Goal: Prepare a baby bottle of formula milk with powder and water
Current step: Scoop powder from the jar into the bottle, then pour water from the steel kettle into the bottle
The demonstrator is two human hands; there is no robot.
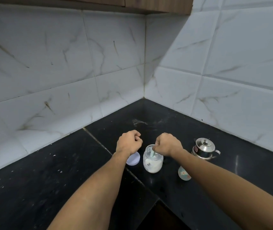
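Note:
A clear jar (152, 163) with white powder in its bottom stands open on the black counter (66, 180). My right hand (168, 144) is closed over the jar's mouth, gripping a pale green scoop (152, 153) that reaches down inside. My left hand (129, 141) hovers as an empty fist just left of the jar. The jar's white lid (133, 159) lies flat on the counter under my left wrist. A small patterned baby bottle (183, 173) is partly hidden under my right forearm.
A small steel kettle (204, 148) with a lid and handle stands to the right of the jar. Tiled walls meet in a corner behind the counter. The counter's front edge drops away near the bottom centre.

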